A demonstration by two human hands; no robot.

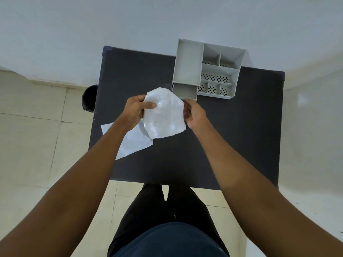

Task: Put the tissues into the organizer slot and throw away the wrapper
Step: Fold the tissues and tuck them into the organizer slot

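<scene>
Both my hands hold a white pack of tissues [164, 115] in shiny clear wrapper above the dark table [232, 145]. My left hand [134, 113] grips its left edge with the thumb on top. My right hand [194, 115] grips the right edge, its fingers partly hidden behind the pack. A flat white sheet [130, 140] lies on the table under my left forearm, whether wrapper or tissue I cannot tell. The grey organizer [206, 69] stands just beyond the pack, with a large slot on its left and several small compartments on its right.
A black round bin [90, 98] stands on the tiled floor at the table's left edge. A white wall runs behind the table. My legs are at the table's near edge.
</scene>
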